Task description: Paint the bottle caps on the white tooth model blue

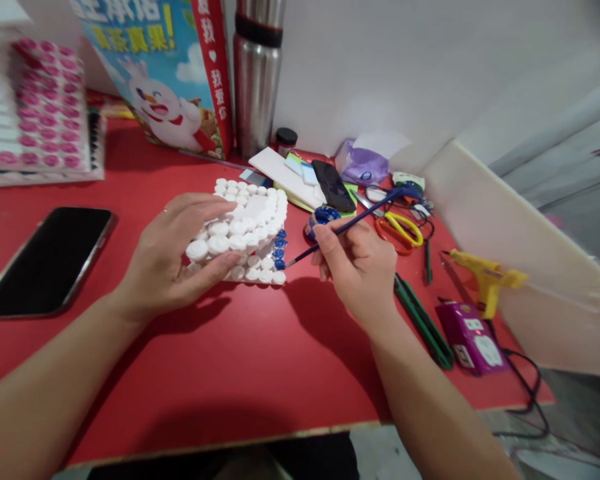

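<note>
My left hand [173, 250] grips a small white craft piece [250, 230] covered in rows of round white rosettes, thumb in front and fingers over the top. Several rosettes along its right edge are blue [280, 244]. Pinched in my right hand [355, 260] is a blue-handled paintbrush [370, 211], slanting down to the left. Its tip meets or nearly touches the lowest blue rosette. Just behind my right fingers sits a small round blue container [323, 220]; what is inside it cannot be made out.
A phone [50, 260] lies at left on the red table [260, 360]. Pink-dotted pieces [50, 107], a cartoon box [165, 80] and a steel flask [258, 80] stand behind. At right are scissors [400, 230], a green cutter [423, 323], a yellow glue gun [487, 277] and a purple box [470, 337].
</note>
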Demonstrator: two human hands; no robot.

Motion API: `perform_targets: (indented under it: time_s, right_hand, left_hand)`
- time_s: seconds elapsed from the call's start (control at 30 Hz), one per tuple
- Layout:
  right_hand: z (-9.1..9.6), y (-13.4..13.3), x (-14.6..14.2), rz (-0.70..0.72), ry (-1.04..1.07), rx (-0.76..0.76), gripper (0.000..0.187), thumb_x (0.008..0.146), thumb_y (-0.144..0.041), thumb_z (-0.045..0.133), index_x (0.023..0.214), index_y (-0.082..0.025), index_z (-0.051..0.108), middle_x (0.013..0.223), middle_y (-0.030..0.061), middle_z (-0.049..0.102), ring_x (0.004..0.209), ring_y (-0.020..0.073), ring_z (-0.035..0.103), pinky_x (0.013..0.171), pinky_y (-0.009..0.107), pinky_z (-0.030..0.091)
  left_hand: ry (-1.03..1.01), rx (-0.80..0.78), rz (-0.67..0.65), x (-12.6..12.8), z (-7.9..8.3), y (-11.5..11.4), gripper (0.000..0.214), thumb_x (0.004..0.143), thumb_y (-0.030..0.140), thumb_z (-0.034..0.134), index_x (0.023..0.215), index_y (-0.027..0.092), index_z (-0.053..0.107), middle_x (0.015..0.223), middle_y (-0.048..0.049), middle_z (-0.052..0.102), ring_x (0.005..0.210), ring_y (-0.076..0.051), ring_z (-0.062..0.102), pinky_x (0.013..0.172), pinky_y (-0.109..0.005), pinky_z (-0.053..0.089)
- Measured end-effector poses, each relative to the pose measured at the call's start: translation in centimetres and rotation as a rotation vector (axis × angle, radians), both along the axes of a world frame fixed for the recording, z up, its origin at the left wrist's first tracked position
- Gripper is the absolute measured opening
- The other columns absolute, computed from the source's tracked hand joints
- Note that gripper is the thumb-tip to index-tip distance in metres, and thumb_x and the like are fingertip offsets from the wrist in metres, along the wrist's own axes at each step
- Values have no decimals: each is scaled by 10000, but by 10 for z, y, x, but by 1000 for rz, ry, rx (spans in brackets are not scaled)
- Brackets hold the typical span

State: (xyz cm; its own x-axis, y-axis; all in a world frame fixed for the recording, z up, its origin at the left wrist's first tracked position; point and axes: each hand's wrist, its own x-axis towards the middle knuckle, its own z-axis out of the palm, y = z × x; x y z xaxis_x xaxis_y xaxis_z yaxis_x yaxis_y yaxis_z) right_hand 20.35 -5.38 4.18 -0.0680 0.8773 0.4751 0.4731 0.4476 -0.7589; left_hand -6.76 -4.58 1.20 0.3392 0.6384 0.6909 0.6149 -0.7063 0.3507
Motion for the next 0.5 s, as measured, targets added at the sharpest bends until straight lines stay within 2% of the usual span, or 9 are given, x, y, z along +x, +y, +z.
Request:
perform_targets:
  time_s: [0.1, 0.37, 0.5]
  right_hand:
    - [0, 1, 0, -19, 21, 11, 259, 1059, -423, 660, 910, -211, 660, 636, -56, 680, 469, 77, 619, 503, 231, 493]
    - [0, 1, 0, -27, 27, -24, 279, 1052, -464, 660, 905, -226, 650, 631, -48, 682, 469, 94, 624, 480, 239, 490]
    - [0, 2, 1, -28, 35, -28, 282, 1045, -454, 675, 891, -219, 657, 624, -47, 683, 468, 90, 612, 483, 239, 487]
  left_hand:
    - [-3, -10, 0, 0, 1, 0, 440, 973, 327, 685, 1390, 199, 629, 1336, -160, 706, 1257, -334, 674, 1086, -531, 565]
    - [-11, -24, -3, 2, 3, -2, 443, 955, 297, 693, 1382, 196, 634, 1325, -182, 709, 1254, -357, 678, 1089, -543, 558]
    - [-4, -29, -1, 2, 4, -2, 436, 963, 288, 682, 1371, 139, 641, 1321, -220, 706, 1256, -377, 676, 1095, -549, 550]
